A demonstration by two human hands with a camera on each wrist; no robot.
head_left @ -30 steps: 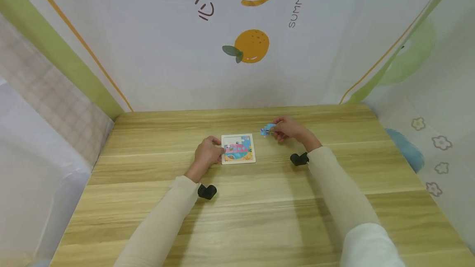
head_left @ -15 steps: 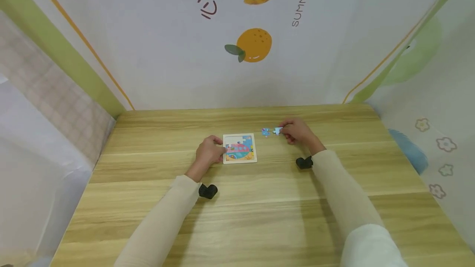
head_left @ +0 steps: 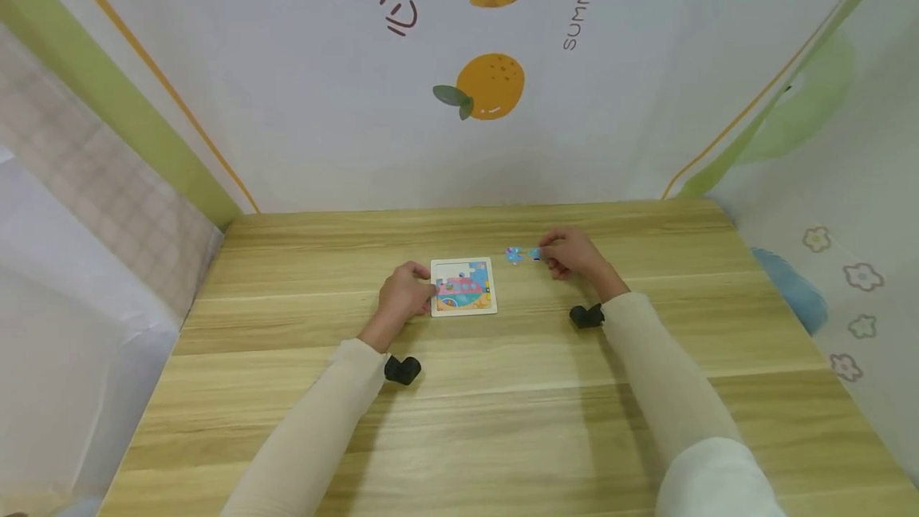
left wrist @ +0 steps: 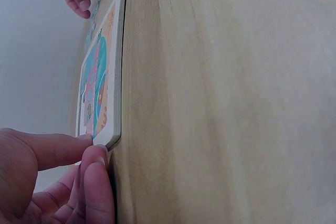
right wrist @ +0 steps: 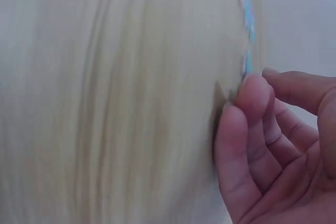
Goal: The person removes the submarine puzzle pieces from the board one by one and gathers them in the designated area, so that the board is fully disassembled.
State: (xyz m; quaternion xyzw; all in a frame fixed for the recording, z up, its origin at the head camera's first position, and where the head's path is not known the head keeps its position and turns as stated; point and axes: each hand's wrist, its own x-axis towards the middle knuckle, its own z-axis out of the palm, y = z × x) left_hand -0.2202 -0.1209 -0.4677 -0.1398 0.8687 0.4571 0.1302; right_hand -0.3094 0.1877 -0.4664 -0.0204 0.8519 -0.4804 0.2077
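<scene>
My left hand [head_left: 406, 292] pinches the left edge of a square jigsaw puzzle tray [head_left: 494, 287] between thumb and fingers, at the tray's corner in the left wrist view. The tray has a white rim and a pink and blue sea picture, with a bare pale patch at its upper left. Off to the right, my right hand [head_left: 574, 254] pinches a small blue puzzle piece [head_left: 534, 254], mostly covered by the fingertips. Another blue puzzle piece [head_left: 514, 255], with pink marks, lies on the table between that hand and the tray.
The wooden table [head_left: 474, 421] ends at the back against a white curtain [head_left: 330, 126] printed with oranges. More curtains hang on both sides. Black wrist cameras, left [head_left: 402, 370] and right [head_left: 587, 316], sit close above the tabletop under the sleeves.
My right hand has moved slightly right, and the two blue pieces, overlapping before, now show apart. The held piece looked paler half a second ago. My left hand stays on the tray.
</scene>
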